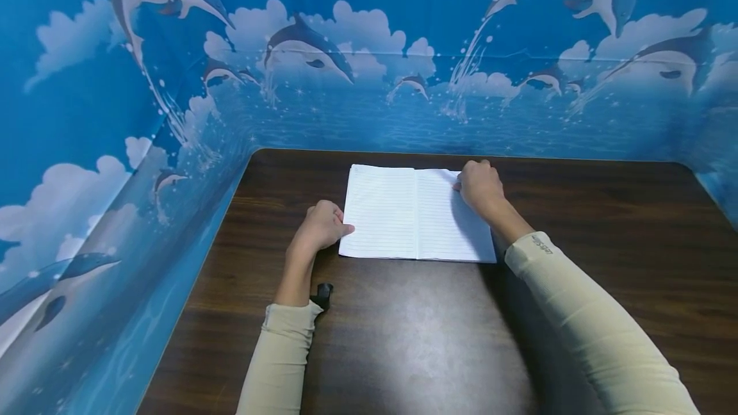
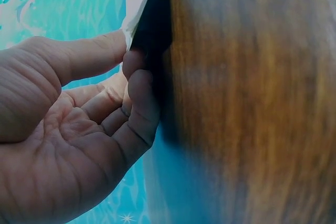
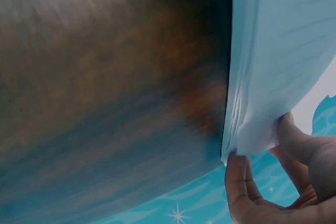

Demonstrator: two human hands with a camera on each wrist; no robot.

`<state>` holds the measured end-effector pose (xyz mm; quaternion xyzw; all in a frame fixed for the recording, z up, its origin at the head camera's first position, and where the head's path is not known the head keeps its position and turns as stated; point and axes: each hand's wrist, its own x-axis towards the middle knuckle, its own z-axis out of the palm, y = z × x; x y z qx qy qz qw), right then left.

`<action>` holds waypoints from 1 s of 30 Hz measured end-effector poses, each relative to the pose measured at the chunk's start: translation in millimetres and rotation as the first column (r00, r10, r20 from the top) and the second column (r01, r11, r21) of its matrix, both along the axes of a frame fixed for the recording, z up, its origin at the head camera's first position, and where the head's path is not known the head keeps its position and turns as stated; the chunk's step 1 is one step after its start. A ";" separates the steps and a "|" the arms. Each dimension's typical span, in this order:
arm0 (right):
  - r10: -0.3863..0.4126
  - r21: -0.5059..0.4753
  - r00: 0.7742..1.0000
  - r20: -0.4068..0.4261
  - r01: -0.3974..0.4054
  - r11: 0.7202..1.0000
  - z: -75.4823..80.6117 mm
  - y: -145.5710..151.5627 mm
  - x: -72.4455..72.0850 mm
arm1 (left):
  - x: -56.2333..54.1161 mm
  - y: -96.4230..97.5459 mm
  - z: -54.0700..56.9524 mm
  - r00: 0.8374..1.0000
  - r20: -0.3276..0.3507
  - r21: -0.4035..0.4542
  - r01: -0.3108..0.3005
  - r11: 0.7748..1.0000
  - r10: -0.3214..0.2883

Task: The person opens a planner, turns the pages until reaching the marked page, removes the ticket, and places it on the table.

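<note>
An open notebook (image 1: 380, 210) with blank lined pages lies on the dark wooden table, its centre fold running away from me. My left hand (image 1: 320, 228) pinches its left edge, thumb over the page and fingers below. The left wrist view shows that hand (image 2: 79, 119) up close, with the white page edge (image 2: 139, 3) between thumb and fingertips. At the far right corner, my right hand (image 1: 481, 186) holds the right-side pages. Stacked page edges (image 3: 239, 114) show in the right wrist view, with the thumb of the right hand (image 3: 294, 177) on the top sheet.
The brown wooden table (image 1: 605, 242) has rounded far corners. A blue curtain (image 1: 357, 114) printed with dolphins and clouds surrounds its back and sides. A small black object (image 1: 323, 295) sits by the left sleeve cuff. Beige sleeves (image 1: 582, 325) cover both forearms.
</note>
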<state>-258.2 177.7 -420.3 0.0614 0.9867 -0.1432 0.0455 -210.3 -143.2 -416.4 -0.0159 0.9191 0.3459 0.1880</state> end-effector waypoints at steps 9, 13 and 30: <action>0.019 -0.074 1.000 0.004 -0.019 0.997 2.5 3.9 9.5 | 0.6 -0.7 0.9 1.000 -0.007 0.004 0.006 1.000 -0.006; -0.017 -0.145 1.000 0.017 0.019 0.989 5.5 4.9 11.5 | 1.6 0.4 1.6 1.000 -0.001 0.005 -0.002 1.000 0.002; -0.232 -0.357 0.967 0.103 0.254 0.899 16.5 28.1 9.3 | 2.4 -1.0 0.8 1.000 0.003 0.027 0.004 1.000 -0.004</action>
